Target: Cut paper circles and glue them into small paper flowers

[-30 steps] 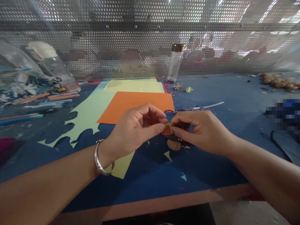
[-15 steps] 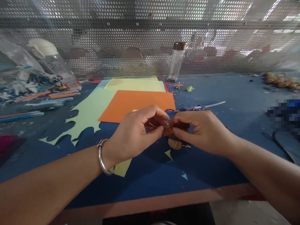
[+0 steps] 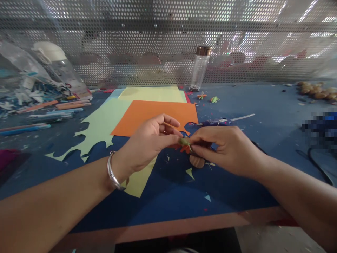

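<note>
Between my hands is a small folded paper piece, green on top with orange petals below. My left hand, with a silver bangle at the wrist, has its thumb and a fingertip on the left side of it, the index finger raised. My right hand pinches its right side between thumb and fingers. Just below sits a small rounded brown piece, partly covered by the right fingers. Behind my hands lies an orange sheet with scalloped cut-outs at its right corner.
A cut green sheet and a yellow strip lie left. Beyond my right hand is a blue tool beside a pale strip. Two small paper ornaments sit near a glass bottle. A perforated metal panel borders the back.
The paper piece has been turned and now shows orange petals under the green. My left index finger has lifted, and the left hand has shifted slightly left. The right hand stays nearly still.
</note>
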Demonstrator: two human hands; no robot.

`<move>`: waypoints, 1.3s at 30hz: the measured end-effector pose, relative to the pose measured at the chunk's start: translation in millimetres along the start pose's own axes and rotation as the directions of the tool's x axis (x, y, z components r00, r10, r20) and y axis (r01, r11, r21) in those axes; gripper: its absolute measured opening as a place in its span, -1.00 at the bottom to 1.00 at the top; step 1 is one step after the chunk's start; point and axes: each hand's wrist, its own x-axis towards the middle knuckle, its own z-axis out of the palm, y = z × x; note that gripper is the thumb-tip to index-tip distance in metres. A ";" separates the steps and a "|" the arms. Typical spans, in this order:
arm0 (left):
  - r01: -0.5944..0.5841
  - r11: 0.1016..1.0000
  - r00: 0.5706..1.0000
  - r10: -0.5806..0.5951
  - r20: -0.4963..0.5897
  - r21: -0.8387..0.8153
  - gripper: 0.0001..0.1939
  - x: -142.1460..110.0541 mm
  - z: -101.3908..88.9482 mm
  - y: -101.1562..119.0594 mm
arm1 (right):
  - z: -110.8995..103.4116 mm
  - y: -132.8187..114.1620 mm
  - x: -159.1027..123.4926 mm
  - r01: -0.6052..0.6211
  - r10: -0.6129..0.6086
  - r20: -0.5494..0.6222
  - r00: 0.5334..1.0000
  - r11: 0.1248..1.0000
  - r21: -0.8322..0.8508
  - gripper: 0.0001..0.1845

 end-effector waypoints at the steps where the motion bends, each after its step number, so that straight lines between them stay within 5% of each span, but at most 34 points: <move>1: 0.007 1.000 1.000 -0.007 -0.003 -0.010 -0.70 0.8 -0.2 0.2 | 0.3 -0.1 -0.2 -0.006 0.006 0.013 1.000 1.000 0.013 -0.85; 14: 0.166 0.986 0.971 -0.157 0.181 -0.031 -0.76 5.2 -2.6 1.5 | 4.1 -2.3 -3.6 0.008 -0.012 0.082 0.997 0.999 0.053 -0.83; 23: 0.291 0.956 0.893 -0.254 0.370 -0.046 -0.69 11.2 -12.6 0.2 | 6.0 -0.9 -3.9 0.137 -0.140 0.128 0.982 0.990 0.035 -0.79; 34: 0.287 0.958 0.887 -0.255 0.386 -0.028 -0.64 9.2 -5.7 -2.6 | 6.2 -2.9 -3.1 0.058 -0.084 0.296 0.951 0.994 0.095 -0.87; 39: 0.225 0.974 0.935 -0.214 0.283 -0.004 -0.64 6.3 -1.7 -0.1 | 6.3 -3.3 -1.5 0.051 -0.082 0.262 0.961 0.991 0.123 -0.89</move>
